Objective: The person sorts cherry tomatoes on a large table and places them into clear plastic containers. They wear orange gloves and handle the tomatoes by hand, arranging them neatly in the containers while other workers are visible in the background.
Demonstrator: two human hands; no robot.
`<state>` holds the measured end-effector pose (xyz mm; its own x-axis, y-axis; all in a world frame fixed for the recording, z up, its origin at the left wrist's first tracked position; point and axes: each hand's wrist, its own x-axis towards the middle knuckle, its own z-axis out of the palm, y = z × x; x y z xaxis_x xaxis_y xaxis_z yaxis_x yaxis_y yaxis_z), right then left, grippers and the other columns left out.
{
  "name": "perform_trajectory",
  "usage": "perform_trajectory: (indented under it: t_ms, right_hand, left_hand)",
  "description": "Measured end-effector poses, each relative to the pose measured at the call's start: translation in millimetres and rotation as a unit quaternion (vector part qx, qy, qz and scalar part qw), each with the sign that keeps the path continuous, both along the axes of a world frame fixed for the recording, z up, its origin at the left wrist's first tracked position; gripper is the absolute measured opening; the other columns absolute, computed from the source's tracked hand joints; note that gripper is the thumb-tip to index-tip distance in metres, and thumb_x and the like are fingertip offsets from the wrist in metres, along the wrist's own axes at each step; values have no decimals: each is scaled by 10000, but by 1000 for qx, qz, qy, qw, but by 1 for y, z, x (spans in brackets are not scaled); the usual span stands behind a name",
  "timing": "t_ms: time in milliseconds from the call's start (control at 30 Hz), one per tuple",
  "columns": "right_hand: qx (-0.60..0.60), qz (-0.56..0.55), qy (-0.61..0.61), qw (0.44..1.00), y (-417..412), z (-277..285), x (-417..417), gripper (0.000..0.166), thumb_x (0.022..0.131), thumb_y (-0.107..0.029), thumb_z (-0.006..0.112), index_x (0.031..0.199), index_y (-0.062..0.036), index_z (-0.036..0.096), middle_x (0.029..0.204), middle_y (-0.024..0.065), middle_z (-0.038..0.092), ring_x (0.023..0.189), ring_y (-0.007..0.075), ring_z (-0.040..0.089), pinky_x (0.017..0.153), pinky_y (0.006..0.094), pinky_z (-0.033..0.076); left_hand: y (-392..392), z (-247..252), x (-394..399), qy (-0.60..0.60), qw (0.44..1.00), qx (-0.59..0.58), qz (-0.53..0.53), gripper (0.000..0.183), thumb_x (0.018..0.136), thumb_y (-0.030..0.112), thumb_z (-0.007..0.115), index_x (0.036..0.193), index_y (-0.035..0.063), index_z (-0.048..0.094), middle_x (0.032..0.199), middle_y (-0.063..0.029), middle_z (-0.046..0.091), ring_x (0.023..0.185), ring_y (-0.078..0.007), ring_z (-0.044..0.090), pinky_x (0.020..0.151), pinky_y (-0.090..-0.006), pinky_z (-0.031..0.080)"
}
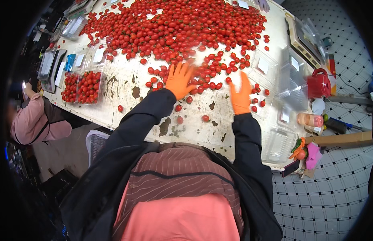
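Note:
My left hand [179,80], in an orange glove, lies palm down among loose cherry tomatoes [215,67] with its fingers spread and nothing gripped. Some tomatoes beside it are blurred. My right hand [241,93], gloved alike, is held with thumb and fingers apart, and no tomato shows between them. Just right of it, an open clear plastic clamshell [264,104] has several tomatoes in its area; the hand partly covers its near side. Beyond both hands spreads a large heap of red cherry tomatoes [174,30] on the worn white table [192,132].
At left, clamshells full of tomatoes [89,87] stand near a scale [52,70]. Nested clear clamshells [291,81], a red kettle-like vessel [319,84] and another scale [303,42] line the right edge. A co-worker's hand [262,4] shows at the far edge; another person [39,117] is at left.

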<state>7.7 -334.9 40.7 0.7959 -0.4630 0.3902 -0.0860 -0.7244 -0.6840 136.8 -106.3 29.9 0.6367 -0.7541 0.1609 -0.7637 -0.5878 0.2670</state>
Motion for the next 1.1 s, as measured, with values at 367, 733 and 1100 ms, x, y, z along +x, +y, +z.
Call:
perform_trajectory:
  t_ms: [367, 733, 1100]
  right_hand:
    - [-204, 139, 180, 952, 105, -31, 46, 693, 801, -487, 617, 1365, -135, 423, 1446, 155, 314, 1342, 372, 250, 1067, 571, 194]
    - [-153, 255, 230, 927, 129, -7, -43, 649, 813, -415, 634, 1361, -132, 432, 1444, 107, 347, 1351, 347, 262, 1083, 578, 168]
    - [31, 42, 343, 938, 85, 1, -104, 965, 616, -310, 825, 1393, -43, 319, 1189, 189, 431, 1081, 343, 487, 838, 380, 483]
  left_hand:
    - [80, -6, -36, 79, 994, -63, -53, 653, 816, 246, 662, 1396, 121, 388, 1465, -116, 325, 1376, -345, 251, 1105, -518, 182]
    - [81, -5, -62, 83, 993, 37, -69, 600, 880, 302, 569, 1411, 110, 364, 1485, -95, 301, 1405, -291, 198, 1127, -510, 118]
    - [162, 4, -68, 182, 972, -16, 146, 1003, 577, 302, 859, 1400, 69, 334, 1255, -193, 413, 1140, -367, 431, 935, -424, 415]
